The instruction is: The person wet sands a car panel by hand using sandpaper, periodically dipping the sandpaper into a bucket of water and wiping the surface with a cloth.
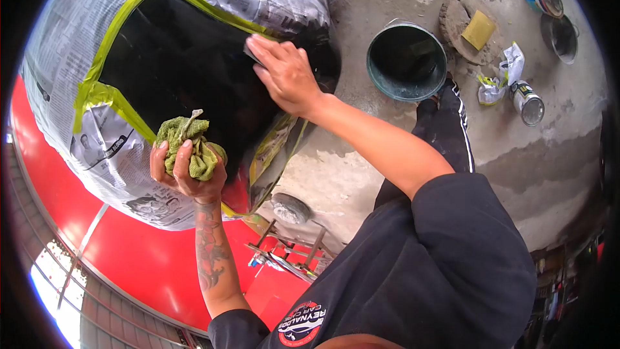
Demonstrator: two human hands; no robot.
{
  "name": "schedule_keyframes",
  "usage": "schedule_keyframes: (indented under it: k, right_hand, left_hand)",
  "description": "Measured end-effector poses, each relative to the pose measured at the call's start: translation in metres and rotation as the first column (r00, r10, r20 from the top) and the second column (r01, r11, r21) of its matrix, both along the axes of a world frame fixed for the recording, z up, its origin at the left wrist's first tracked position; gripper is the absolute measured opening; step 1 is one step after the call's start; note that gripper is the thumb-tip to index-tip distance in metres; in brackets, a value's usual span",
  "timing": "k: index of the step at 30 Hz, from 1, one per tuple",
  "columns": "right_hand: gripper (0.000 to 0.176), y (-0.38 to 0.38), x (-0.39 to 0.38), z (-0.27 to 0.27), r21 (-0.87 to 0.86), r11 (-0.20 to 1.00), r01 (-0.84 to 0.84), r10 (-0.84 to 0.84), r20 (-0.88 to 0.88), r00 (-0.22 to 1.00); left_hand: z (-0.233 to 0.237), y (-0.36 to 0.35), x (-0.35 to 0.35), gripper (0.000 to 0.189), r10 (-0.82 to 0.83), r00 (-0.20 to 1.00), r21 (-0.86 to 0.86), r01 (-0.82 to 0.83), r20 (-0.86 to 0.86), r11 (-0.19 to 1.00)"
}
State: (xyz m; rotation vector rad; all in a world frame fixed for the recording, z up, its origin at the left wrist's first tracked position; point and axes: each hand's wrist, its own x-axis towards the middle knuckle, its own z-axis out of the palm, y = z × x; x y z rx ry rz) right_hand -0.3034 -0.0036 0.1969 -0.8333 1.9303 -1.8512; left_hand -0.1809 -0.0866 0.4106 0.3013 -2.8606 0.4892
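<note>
My left hand (190,167) is closed around a bunched green cloth (187,145), held over the lower edge of a glossy black panel (187,58). My right hand (284,74) presses on the panel's right part with fingers nearly flat. Under its fingertips shows the grey edge of a thin piece of sandpaper (250,53), mostly hidden by the hand. Yellow-green masking tape (103,58) borders the panel, and newspaper (55,71) covers the surfaces around it. The black surface looks wet or shiny in places.
A dark green bucket (373,68) stands on the concrete floor to the right. Beyond it, a yellow pad (478,30) lies on a round wooden block (452,18). A tin can (528,105) and crumpled paper (513,63) lie nearby. Red bodywork (129,239) shows at lower left.
</note>
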Motion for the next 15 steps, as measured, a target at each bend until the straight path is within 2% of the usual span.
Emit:
schedule_keyframes:
  k: [3, 6, 10, 11, 14, 15]
  right_hand:
    - [0.054, -0.013, -0.018, 0.016, -0.029, 0.999, -0.036, 0.036, -0.003, 0.999]
    - [0.051, -0.003, -0.016, 0.008, -0.007, 1.000, 0.000, 0.000, -0.099, 0.995]
    - [0.050, -0.018, -0.018, 0.017, -0.076, 0.996, 0.046, -0.049, -0.029, 0.998]
    - [0.053, -0.023, -0.027, 0.026, -0.078, 0.997, -0.007, 0.009, 0.025, 1.000]
    - [0.048, -0.029, -0.031, 0.022, -0.116, 0.993, -0.003, 0.002, -0.004, 1.000]
    - [0.047, -0.023, -0.027, 0.020, -0.083, 0.997, -0.009, 0.005, -0.047, 0.999]
  left_hand:
    - [0.000, 0.000, 0.001, 0.043, 0.007, 1.000, 0.003, -0.007, 0.009, 1.000]
    - [0.002, 0.002, 0.002, 0.043, 0.012, 1.000, 0.008, -0.012, 0.016, 1.000]
    - [0.002, 0.000, 0.001, 0.043, 0.006, 1.000, -0.004, -0.006, 0.023, 1.000]
    - [0.002, 0.000, 0.001, 0.043, 0.004, 1.000, -0.001, -0.004, 0.020, 1.000]
    - [0.003, 0.001, 0.001, 0.043, -0.001, 1.000, 0.008, 0.001, 0.019, 1.000]
    - [0.003, 0.001, 0.000, 0.043, -0.004, 1.000, 0.012, 0.003, 0.015, 1.000]
